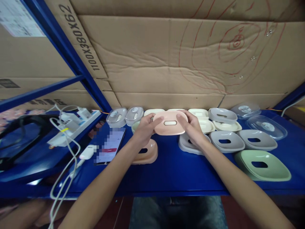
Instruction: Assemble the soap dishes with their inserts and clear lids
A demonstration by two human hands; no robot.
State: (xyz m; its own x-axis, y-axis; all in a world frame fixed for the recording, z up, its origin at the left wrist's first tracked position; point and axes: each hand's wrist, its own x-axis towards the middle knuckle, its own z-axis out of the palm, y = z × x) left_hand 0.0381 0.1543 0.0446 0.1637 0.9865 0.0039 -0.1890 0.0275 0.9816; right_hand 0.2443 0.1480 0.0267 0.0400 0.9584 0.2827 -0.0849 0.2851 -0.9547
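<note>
Both hands hold a pink dish (pixel 170 128), a pale oval at its middle, above the blue tabletop (pixel 166 178). Taking that dish as the clock's centre, the left grip (pixel 145 128) is closed on its edge at 9 o'clock and the right grip (pixel 193 125) on its edge at 3, both thumbs on the face towards the wearer.

A second pink dish (pixel 152 151) lies at 7 o'clock, partly behind the left forearm. A grey dish (pixel 186 144) sits at 4, partly covered by the right forearm; a green dish (pixel 274 167) lies farther out, also towards 4. Cream dishes (pixel 206 126) stand near 3. A phone (pixel 111 143) lies at 8, and clear cases (pixel 116 119) at 9.
</note>
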